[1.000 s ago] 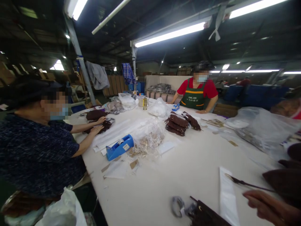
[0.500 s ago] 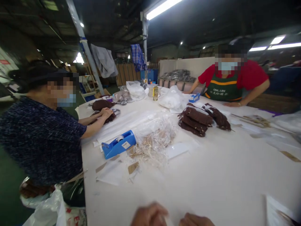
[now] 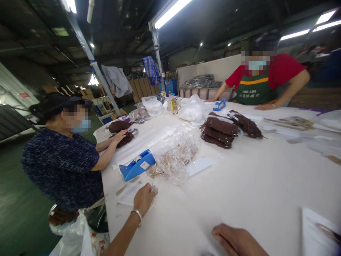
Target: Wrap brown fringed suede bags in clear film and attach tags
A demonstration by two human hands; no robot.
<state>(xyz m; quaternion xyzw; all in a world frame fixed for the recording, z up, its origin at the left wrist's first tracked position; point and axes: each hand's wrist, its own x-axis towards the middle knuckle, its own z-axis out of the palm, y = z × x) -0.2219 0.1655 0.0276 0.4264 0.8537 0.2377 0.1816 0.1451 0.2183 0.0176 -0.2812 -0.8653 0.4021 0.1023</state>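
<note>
My left hand (image 3: 145,197), with a bracelet at the wrist, reaches forward over the table. Its fingers are closed on a small piece of clear plastic (image 3: 154,190), just in front of a blue tape dispenser (image 3: 138,165). To the right of the dispenser lies a tangled heap of clear plastic and pale strings (image 3: 173,160), with brownish cards among it. Near the bottom edge is my right hand (image 3: 236,239), its fingers pressed together and pointing left. Whether anything is in them is hidden.
Stacked brown fringed bundles (image 3: 220,131) lie past the heap. One co-worker (image 3: 61,153) at the left edge handles a brown bundle; another person (image 3: 258,89) leans on the far side. White plastic bags (image 3: 194,108) stand behind. A white packet (image 3: 317,233) lies at lower right.
My left hand has moved forward and left, away from the right hand, toward the tape dispenser. My right hand has shifted slightly right. The camera view has tilted a little.
</note>
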